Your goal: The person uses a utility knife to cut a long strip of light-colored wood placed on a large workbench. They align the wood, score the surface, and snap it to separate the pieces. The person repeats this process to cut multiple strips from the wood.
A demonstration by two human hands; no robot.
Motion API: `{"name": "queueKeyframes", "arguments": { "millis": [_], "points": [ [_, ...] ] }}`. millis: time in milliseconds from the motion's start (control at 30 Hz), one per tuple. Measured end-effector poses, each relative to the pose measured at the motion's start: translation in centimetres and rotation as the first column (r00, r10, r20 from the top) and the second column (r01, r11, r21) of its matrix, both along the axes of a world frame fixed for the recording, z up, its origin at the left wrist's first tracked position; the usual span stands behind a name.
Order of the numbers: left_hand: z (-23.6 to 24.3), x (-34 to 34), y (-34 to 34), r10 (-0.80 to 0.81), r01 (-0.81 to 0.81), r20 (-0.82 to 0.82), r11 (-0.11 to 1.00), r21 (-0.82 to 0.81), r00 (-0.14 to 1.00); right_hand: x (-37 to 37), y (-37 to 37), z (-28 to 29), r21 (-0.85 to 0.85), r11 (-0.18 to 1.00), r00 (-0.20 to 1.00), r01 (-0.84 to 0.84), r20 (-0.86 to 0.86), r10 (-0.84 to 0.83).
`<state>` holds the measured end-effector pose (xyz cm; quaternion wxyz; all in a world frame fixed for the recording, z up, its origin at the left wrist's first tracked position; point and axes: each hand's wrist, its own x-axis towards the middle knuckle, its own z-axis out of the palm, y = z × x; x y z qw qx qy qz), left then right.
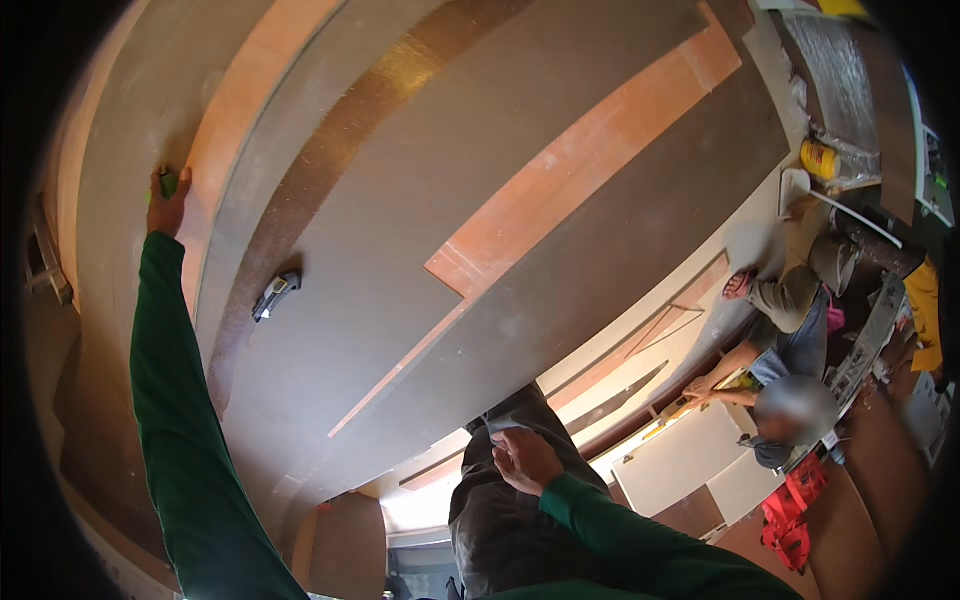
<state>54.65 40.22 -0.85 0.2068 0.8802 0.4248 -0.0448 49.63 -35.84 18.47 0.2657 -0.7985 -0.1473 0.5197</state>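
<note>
My left hand (pixel 167 208) reaches to the far left of a large grey-brown panel surface (pixel 370 290). Its fingers are closed on a small green object (pixel 168 185), mostly hidden by the hand, so its kind is unclear. To the right of that arm a black and grey utility knife (pixel 276 295) lies on a shiny brown strip (pixel 340 125). A long orange-brown bare strip (pixel 600 150) crosses the panel, narrowing toward me. Low in the middle, my right hand (pixel 527 460) rests against my dark trousers (pixel 500 520), fingers loosely bent, with nothing visible in it.
Down at the right another person (pixel 790 330) sits, hands at a white board (pixel 675 455) with a yellow tool. Around them are a red bag (pixel 795 510), a yellow container (pixel 820 158) and a plastic-wrapped stack (pixel 835 80). The panel's edge runs close to my legs.
</note>
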Motion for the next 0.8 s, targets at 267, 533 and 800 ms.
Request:
{"name": "queueKeyframes", "arguments": {
  "millis": [267,533,800],
  "points": [
    [3.3,1.7,-8.0,0.165,-0.133,-0.075,0.937,0.324,0.983,1.7,-1.1,0.4,-0.023,1.000,0.991,-0.015,0.131,0.018],
    [11.2,0.6,-10.3,-0.008,-0.198,0.331,0.786,0.585,0.944,1.2,-0.4,-0.8,-0.002,1.000,0.994,-0.024,0.111,0.024],
    [29.1,-7.1,-20.2,0.023,-0.251,0.863,0.960,0.121,0.505,-0.1,0.1,-1.3,-0.042,0.981,0.955,-0.191,0.222,0.196]
  ]
}}
